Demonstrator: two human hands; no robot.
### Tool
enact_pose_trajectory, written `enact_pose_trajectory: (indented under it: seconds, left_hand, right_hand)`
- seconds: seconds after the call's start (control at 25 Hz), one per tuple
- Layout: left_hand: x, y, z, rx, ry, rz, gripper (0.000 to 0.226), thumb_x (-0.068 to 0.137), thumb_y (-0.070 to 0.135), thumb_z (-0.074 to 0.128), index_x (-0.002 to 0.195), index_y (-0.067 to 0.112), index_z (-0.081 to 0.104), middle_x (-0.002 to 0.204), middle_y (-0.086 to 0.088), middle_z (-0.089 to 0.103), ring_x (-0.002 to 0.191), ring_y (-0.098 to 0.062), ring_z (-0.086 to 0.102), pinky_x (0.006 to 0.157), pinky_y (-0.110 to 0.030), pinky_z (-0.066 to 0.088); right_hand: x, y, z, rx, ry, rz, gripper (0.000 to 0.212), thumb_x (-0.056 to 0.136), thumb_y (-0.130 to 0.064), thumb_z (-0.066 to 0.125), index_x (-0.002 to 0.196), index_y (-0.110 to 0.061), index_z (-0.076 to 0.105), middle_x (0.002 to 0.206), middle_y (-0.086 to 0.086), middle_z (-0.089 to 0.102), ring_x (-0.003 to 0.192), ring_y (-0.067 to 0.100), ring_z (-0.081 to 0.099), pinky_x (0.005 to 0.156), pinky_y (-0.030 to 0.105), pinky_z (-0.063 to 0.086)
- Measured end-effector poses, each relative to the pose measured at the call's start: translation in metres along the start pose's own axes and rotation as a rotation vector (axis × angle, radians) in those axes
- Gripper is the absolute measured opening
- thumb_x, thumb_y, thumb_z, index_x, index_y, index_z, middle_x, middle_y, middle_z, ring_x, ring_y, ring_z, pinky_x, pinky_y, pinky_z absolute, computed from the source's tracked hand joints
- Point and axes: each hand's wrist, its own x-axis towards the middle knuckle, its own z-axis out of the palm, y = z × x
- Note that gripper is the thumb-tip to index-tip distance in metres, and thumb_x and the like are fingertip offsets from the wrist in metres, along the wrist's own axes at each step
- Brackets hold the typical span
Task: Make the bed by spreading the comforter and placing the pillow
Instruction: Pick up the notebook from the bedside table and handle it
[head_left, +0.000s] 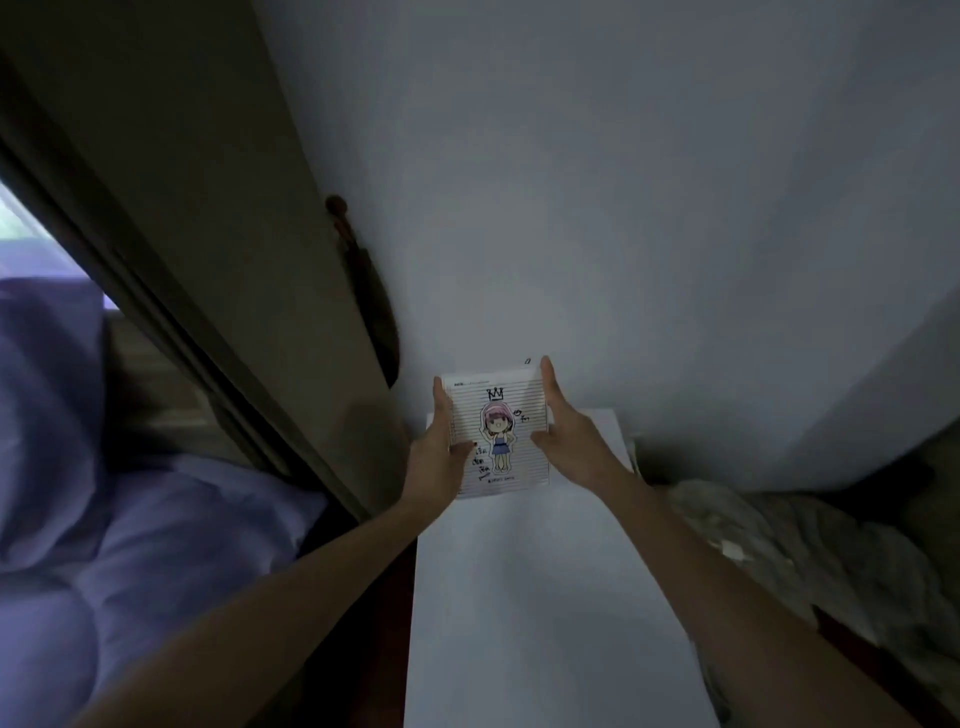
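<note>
The 2 hands hold a lined notebook (501, 431) with a drawing of a crowned girl, upright above the far end of a white surface (545, 597), near the wall (623, 208). The left hand (439, 452) grips its left edge, thumb on the page. The right hand (563, 441) pinches the right edge between the thumb and almost straight fingers.

The purple comforter (156, 545) lies bunched on the bed at the left, beside the curtain (234, 208), and is not yet spread. I cannot tell which purple part is the pillow. A pale crumpled cloth (805, 545) lies at the right.

I judge that this step is clearing the notebook away. To do it well, lower the bottom edge onto the surface first, lean it on the wall or lay it flat, then release both hands together so it does not slide.
</note>
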Motion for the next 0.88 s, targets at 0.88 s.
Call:
enact_pose_trajectory:
  seconds: [0.88]
  left_hand:
    - [-0.031, -0.124, 0.116, -0.108, -0.259, -0.122, 0.123, 0.081, 0.005, 0.070, 0.138, 0.038, -0.034, 0.144, 0.038, 0.019, 0.134, 0.017, 0.024, 0.098, 0.000, 0.030]
  right_hand:
    - [-0.001, 0.165, 0.066, 0.180, 0.017, 0.026, 0.094, 0.089, 0.009, 0.048, 0.138, -0.060, 0.006, 0.140, -0.024, 0.034, 0.126, -0.002, 0.038, 0.107, 0.039, 0.043]
